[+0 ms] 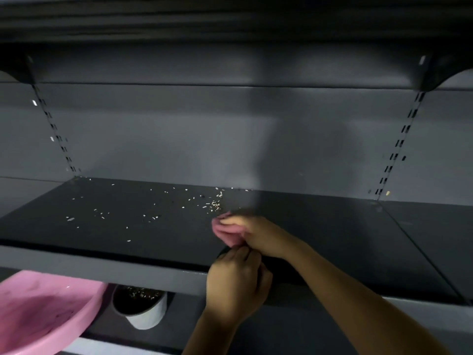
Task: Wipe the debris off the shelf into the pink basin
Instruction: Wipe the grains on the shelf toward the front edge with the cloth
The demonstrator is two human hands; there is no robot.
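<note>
Small pale bits of debris (153, 210) lie scattered over the left and middle of the dark grey shelf (320, 226), thickest near its back middle. My right hand (258, 233) rests on the shelf and presses a pink cloth (225, 233) flat, just in front of the thickest patch. My left hand (236, 283) is at the shelf's front edge, fingers curled, its fingertips touching the cloth's near corner. The pink basin (38, 311) sits at the lower left, below the shelf's front lip, tilted; no hand holds it.
A white bowl (143, 307) with dark contents and pale bits stands on the lower shelf, right of the basin. Another shelf hangs overhead on brackets (432, 73). Slotted uprights (399, 147) run down the back panel at both sides.
</note>
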